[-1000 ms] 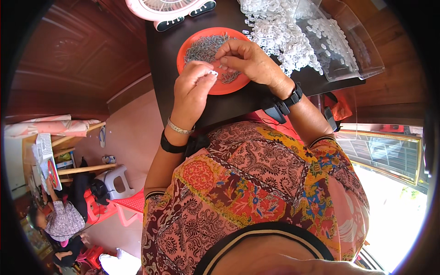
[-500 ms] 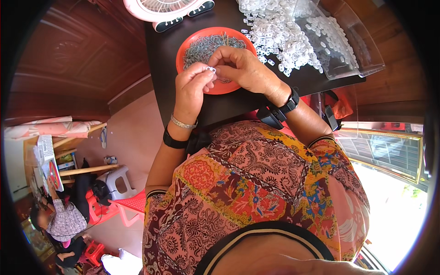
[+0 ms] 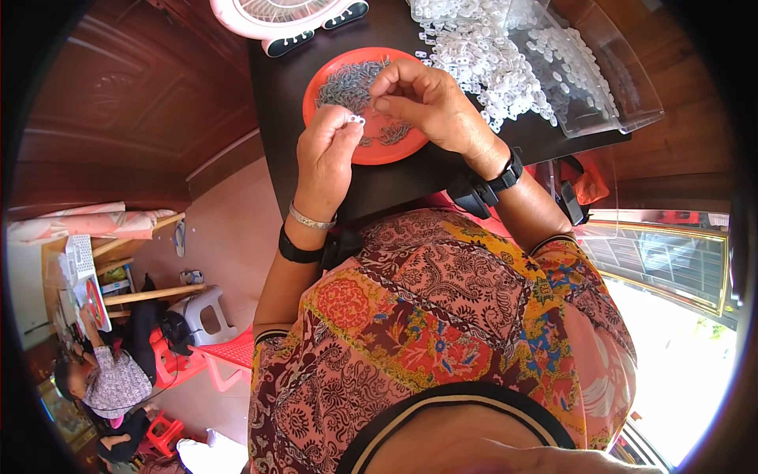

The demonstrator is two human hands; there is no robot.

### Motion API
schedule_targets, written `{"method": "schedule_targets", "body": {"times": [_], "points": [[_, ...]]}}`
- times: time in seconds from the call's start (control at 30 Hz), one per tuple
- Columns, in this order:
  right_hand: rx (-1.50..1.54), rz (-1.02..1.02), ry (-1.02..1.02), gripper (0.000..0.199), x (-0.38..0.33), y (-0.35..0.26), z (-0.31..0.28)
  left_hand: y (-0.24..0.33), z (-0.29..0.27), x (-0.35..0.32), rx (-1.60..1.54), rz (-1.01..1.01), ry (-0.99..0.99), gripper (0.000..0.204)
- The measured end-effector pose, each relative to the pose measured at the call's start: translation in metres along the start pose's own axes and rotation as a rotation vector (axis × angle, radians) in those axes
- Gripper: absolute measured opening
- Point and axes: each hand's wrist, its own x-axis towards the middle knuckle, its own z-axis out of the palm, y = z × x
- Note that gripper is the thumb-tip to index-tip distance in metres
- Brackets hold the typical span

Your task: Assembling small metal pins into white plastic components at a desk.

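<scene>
Over the orange-red plate, my left hand pinches a small white plastic piece with two holes between thumb and forefinger. My right hand is just right of it and apart from it, thumb and forefinger drawn close together; whatever is between those fingertips is too small to make out. On the plate lies a heap of small grey screws, with a smaller cluster nearer me, partly below my right hand.
Loose white plastic pieces spread over the dark table at the right, beside a clear plastic bin holding more. A pink-and-white fan stands at the far left. Lower left, another person sits near a red plastic chair.
My hands have moved apart: the right lifted up and away from the white piece, the left dropped slightly with it. More of the plate's near part now shows.
</scene>
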Motion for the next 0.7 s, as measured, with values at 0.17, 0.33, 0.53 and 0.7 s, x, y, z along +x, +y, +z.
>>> {"method": "schedule_targets", "body": {"times": [0.17, 0.33, 0.53, 0.7], "points": [[-0.015, -0.045, -0.011, 0.011, -0.002, -0.003, 0.004, 0.011, 0.000, -0.002, -0.014, -0.025, -0.099, 0.016], [0.047, -0.002, -0.095, 0.009, -0.005, -0.005, 0.008, 0.014, -0.002, -0.007, -0.030, -0.068, -0.153, 0.018], [0.106, 0.011, -0.060, 0.009, -0.008, -0.005, 0.008, 0.019, -0.001, -0.009, -0.055, -0.087, -0.146, 0.019], [-0.100, -0.011, -0.098, 0.010, -0.011, -0.009, 0.008, 0.019, 0.000, -0.011, 0.020, -0.053, -0.083, 0.018]]}}
